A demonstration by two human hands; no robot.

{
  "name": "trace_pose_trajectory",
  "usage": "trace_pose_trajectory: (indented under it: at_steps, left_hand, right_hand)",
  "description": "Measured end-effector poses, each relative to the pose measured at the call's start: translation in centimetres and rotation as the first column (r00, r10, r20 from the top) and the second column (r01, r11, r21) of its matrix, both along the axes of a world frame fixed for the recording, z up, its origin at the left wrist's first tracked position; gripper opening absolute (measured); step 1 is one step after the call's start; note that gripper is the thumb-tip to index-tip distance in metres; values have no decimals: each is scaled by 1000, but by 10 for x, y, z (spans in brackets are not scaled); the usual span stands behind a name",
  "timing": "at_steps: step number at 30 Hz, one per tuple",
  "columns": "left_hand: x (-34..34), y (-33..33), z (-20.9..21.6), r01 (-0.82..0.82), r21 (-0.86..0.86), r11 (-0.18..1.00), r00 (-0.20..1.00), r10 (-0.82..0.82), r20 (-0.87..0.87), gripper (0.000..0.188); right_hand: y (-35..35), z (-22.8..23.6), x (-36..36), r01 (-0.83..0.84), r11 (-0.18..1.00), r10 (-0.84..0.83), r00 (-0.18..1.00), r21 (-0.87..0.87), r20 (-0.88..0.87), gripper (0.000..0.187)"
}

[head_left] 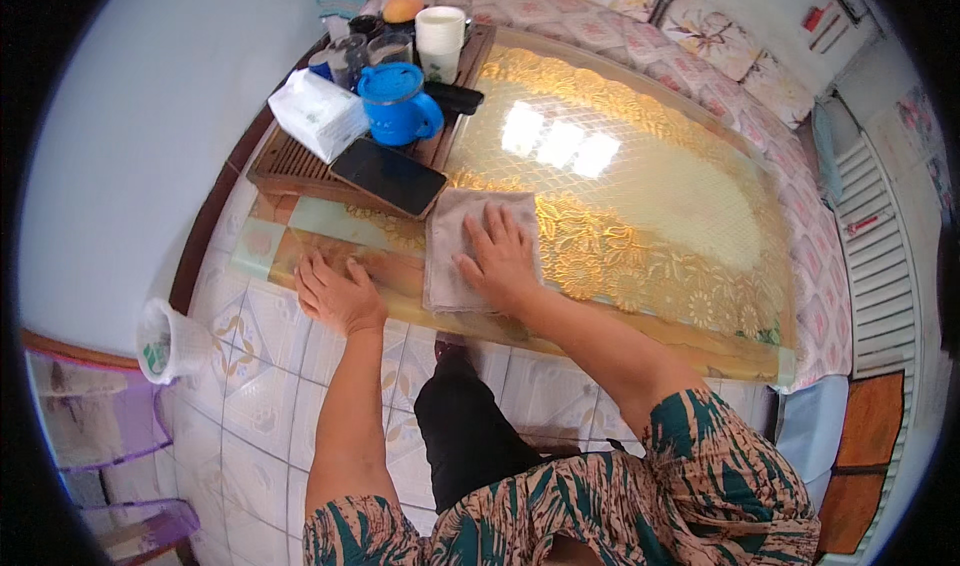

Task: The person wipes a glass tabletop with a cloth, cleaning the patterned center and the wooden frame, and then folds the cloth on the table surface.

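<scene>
A folded greyish-pink cloth (445, 266) lies flat on the table (690, 206), near its front edge. On top of it rests my right hand (500, 254), palm down with the fingers spread. My left hand (342, 296) lies at the table's near left edge, fingers apart and slightly bent, with nothing in them. A transparent cover with gold flower patterns is spread over the tabletop. Just beyond the cloth, a black smartphone (390, 176) leans over the corner of a brown slatted tea tray (285, 166).
The tray carries a blue lidded mug (395, 106), a white tissue pack (318, 116), stacked paper cups (440, 41), clear glasses and a dark oblong object (458, 97). A peach-coloured fruit (403, 6) sits behind. A patterned sofa (600, 41) borders the table; a waste bin (175, 341) stands left.
</scene>
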State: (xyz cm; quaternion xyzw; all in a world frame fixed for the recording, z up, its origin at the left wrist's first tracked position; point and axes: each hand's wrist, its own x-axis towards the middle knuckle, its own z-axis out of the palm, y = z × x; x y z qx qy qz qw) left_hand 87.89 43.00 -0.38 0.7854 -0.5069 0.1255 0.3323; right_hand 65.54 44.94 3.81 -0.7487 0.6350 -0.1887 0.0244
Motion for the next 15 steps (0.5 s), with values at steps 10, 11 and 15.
trace_pose_trajectory:
  at_steps: [10,11,15]
  left_hand:
    - [0,3,15,-45,146,988,998,49,-24,60]
    - [9,3,12,-57,167,984,998,58,-5,61]
    - [-7,5,17,59,180,982,998,-52,-42,64]
  right_hand:
    - [296,-86,-142,-220,662,13,959,716,283,32]
    - [315,-121,-163,-135,598,-36,980,790,195,37]
    - [374,-211,-229,-169,321,238,967,932,94,42]
